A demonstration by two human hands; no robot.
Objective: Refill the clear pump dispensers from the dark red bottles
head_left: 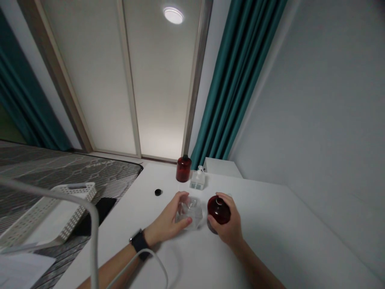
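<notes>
Left hand [166, 221] curled around a clear square bottle [192, 214] at mid-frame, fingers against its sides. Right hand [231, 226] closed on a tilted dark red bottle [219, 210] just beside it, neck upward. Small black cap [158, 192] well apart, upper left, on the white table [126, 218].

White table [168, 176] with red bottle [183, 169], black cap [158, 192].

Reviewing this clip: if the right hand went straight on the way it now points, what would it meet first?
Probably the small clear bottle with a white top, just beyond the right hand and the dark red bottle it grips, though depth is hard to judge from this view.
</notes>
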